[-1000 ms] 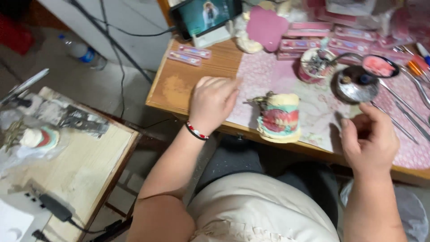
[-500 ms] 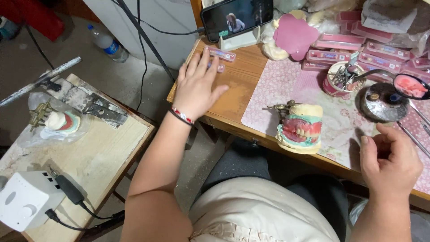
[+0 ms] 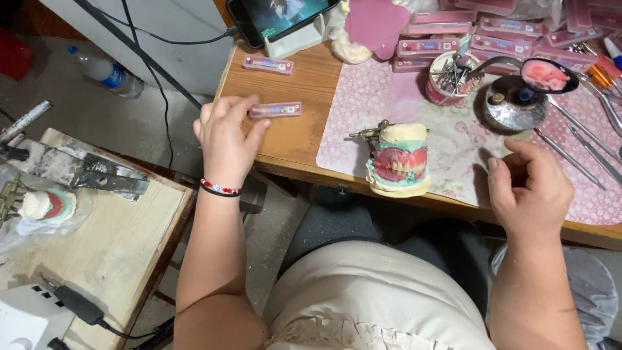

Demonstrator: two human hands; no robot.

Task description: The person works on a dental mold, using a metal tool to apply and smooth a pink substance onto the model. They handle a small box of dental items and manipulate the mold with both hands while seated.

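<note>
Fingers of the left hand (image 3: 223,139) pinch one end of a flat pink strip (image 3: 275,110), a thin little card with clear shiny plastic on it. The strip sits just above the smooth brown wooden table (image 3: 295,139), near its left edge. A red, white and black bead bracelet (image 3: 220,189) goes round that wrist.

The right hand (image 3: 528,188) is loosely curled, thumb up, fingers bent in and holding nothing. It rests at the near edge of the table, on a pink mat with small flowers (image 3: 453,139).

Between the hands stands a model of teeth (image 3: 398,162). It is lumpy pale plaster with pink gums and white teeth, set in a metal frame.

Farther back lies a second pink strip (image 3: 268,64), flat on the wood. Behind it a dark phone (image 3: 278,16) leans in a stand. To the right are a round cup full of metal tools (image 3: 450,78), a shiny metal bowl (image 3: 512,107), and a stack of more pink strips (image 3: 440,45).

On the far left, a rough, dusty wooden board (image 3: 97,240) holds another plaster model (image 3: 45,206).
</note>
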